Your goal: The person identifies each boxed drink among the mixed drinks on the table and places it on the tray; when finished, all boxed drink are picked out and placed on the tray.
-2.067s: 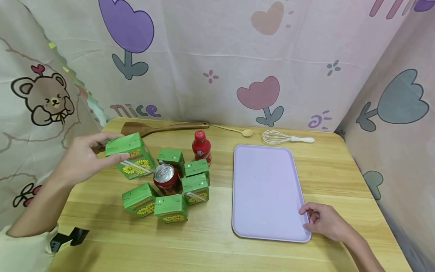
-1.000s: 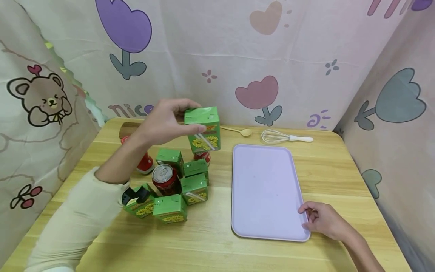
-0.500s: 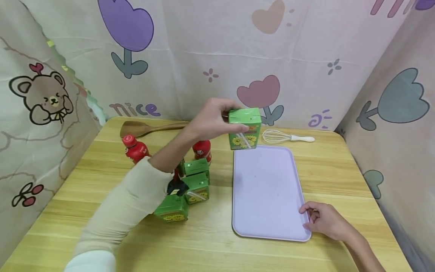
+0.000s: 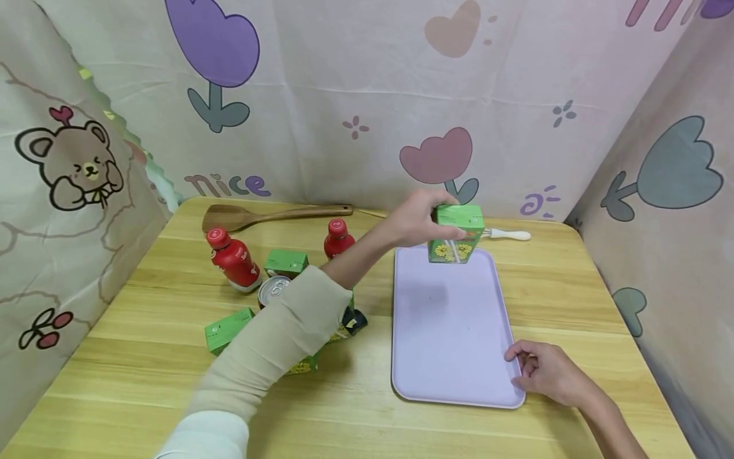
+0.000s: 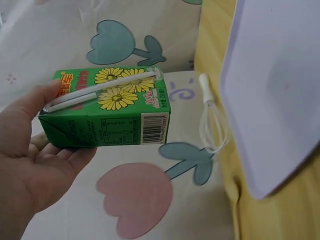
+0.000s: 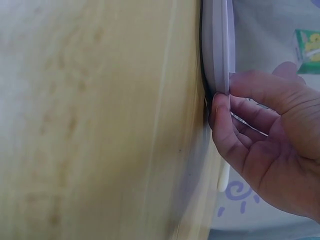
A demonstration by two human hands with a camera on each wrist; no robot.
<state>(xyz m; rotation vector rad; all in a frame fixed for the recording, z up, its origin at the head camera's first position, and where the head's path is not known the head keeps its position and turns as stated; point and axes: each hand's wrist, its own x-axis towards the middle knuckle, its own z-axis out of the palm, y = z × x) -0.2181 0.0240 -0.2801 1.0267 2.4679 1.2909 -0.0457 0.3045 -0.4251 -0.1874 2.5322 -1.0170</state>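
Note:
My left hand (image 4: 417, 220) grips a green drink carton (image 4: 459, 233) with yellow flowers and a straw on its front. The carton is held in the air over the far end of the lilac tray (image 4: 453, 344). In the left wrist view the thumb presses the carton (image 5: 115, 107) near its top and the other fingers lie on the opposite side. At the tray's near right corner, my right hand (image 4: 547, 373) pinches the rim. The right wrist view shows thumb and fingers of that hand (image 6: 270, 120) on either side of the tray edge (image 6: 217, 50).
Left of the tray stand several green cartons (image 4: 228, 328), a drink can (image 4: 274, 290) and two red bottles (image 4: 235, 261), partly behind my left sleeve. A wooden spatula (image 4: 229, 218) lies along the back edge. The whisk (image 4: 510, 234) and a thin spoon (image 4: 373, 213) are partly covered.
My left hand has carried the green carton rightward from the left side of the table to over the tray, lowering it slightly at the end. The right hand stays on the tray rim.

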